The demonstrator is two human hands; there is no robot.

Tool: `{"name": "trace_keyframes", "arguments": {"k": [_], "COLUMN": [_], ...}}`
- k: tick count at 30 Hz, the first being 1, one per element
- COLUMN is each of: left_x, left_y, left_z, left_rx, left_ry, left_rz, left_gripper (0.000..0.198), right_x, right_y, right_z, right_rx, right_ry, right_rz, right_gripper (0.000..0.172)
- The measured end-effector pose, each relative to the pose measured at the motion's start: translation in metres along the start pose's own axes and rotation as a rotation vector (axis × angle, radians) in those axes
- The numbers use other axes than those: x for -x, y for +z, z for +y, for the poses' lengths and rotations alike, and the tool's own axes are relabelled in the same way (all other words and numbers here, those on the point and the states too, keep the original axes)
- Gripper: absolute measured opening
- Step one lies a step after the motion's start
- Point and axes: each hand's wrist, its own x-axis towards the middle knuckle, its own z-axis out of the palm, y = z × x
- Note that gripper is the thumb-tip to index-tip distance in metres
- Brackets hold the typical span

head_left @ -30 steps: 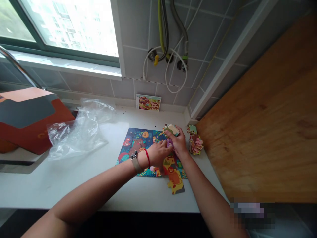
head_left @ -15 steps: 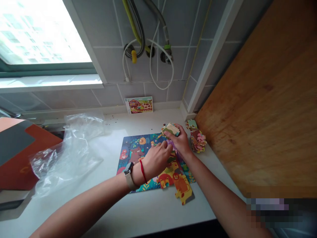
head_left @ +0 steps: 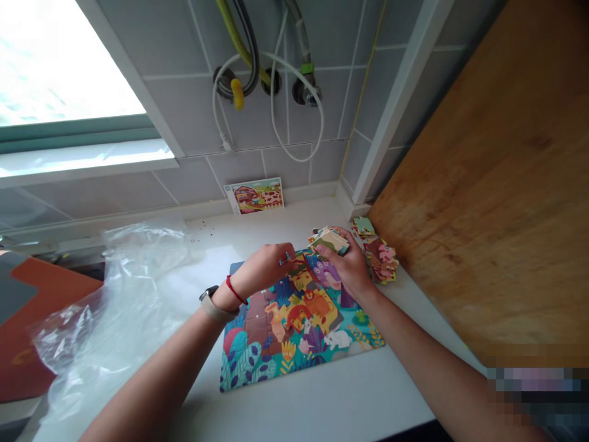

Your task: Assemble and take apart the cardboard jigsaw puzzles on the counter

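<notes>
The left hand (head_left: 263, 268) has moved to the jigsaw puzzle (head_left: 294, 344)'s far edge, fingertips pressed together; the right hand (head_left: 347, 267) clutches a stack of pieces (head_left: 329, 240).

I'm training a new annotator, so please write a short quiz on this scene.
1. True or false: the right hand holds a small stack of puzzle pieces.
2. Is the red string on the left or the right wrist?
3. What lies between the jigsaw puzzle and the wooden board?

Key: 1. True. 2. The left wrist. 3. A pile of puzzle pieces.
</notes>
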Motion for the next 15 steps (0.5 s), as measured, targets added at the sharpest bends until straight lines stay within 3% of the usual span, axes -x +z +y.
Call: {"name": "trace_keyframes", "arguments": {"k": [4, 9, 15], "left_x": [0.000, -0.005, -0.006], "left_y": [-0.022, -0.036, -0.027], "left_z": [-0.025, -0.043, -0.040], "left_rx": [-0.006, 0.124, 0.428], "left_ry": [-0.068, -0.055, -0.056], "left_rz": [0.057, 0.091, 0.021], "left_gripper": [0.015, 0.021, 0.024], "right_x": [0.001, 0.007, 0.013], "right_y": [-0.001, -0.004, 0.000], "right_z": [-0.005, -0.016, -0.010], "right_rx": [-0.143, -0.143, 0.027], "right_ry": [0.085, 0.301, 0.199], "right_rz": [-0.072, -0.372, -0.542], "right_gripper": [0.052, 0.063, 0.061]}}
